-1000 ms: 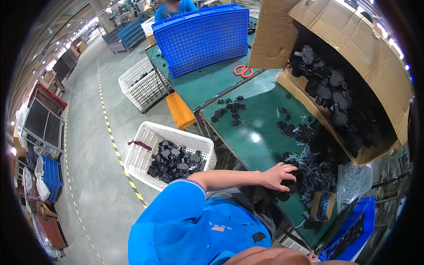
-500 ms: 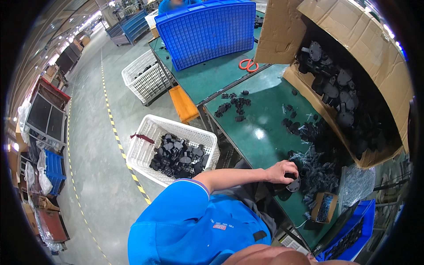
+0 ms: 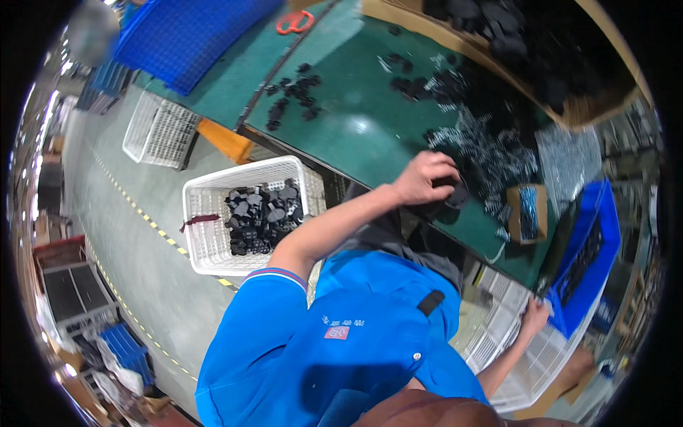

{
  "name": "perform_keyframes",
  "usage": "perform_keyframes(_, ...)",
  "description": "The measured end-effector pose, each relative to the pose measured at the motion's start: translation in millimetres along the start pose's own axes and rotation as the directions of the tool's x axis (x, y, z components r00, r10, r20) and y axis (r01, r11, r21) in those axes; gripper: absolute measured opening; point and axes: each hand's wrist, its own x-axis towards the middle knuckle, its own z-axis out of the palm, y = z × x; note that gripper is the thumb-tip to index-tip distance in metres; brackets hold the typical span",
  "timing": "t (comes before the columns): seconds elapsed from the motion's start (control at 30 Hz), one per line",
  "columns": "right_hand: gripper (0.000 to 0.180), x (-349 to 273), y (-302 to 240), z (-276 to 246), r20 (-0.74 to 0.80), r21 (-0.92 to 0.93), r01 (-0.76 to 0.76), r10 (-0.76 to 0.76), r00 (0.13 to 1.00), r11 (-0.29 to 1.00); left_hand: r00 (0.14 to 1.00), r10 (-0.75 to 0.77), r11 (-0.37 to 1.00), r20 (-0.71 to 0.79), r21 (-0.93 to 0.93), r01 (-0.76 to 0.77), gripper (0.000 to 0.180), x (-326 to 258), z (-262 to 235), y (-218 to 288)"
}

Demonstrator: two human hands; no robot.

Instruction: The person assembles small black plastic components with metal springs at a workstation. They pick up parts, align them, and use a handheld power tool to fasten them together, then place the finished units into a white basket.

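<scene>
My left hand (image 3: 430, 178) is closed, fingers bent over a dark, rounded plastic part (image 3: 457, 196) at the front edge of the green table (image 3: 356, 153). Beside it lies a heap of small metal springs (image 3: 491, 160). At the lower right, my right hand (image 3: 535, 314) is by the near end of a blue bin (image 3: 569, 313) holding dark parts. Its fingers look bent together, but what they grip, if anything, is too small to make out. A small cardboard box (image 3: 528, 213) with bluish-silver pieces stands on the table between the hands.
A white basket (image 3: 206, 249) of black parts stands left of the table. Small black pieces (image 3: 293, 96) lie on the tabletop. Red-handled scissors (image 3: 295, 23) and a blue crate (image 3: 188, 43) are farther back. A large carton (image 3: 455, 39) of black parts stands far right.
The view has swung toward the right, so the table appears farther left and higher. My right hand has come into sight by the blue bin. My left hand stays on the dark part.
</scene>
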Motion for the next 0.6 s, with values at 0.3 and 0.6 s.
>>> perform_keyframes(0.3, 0.040, -20, -24, -11, -0.055, -0.157, -0.076, 0.068, 0.996, 0.985, 1.000, 0.016, 0.967, 0.024, 0.256, -0.021, 0.043, 5, -46, -1)
perform_keyframes(0.6, 0.017, -24, -289, -43, -0.201, 0.449, 0.602, -0.582, 0.788, 0.660, 0.845, -0.408, 0.583, -0.345, 0.614, 0.532, 0.038, 67, -96, -86)
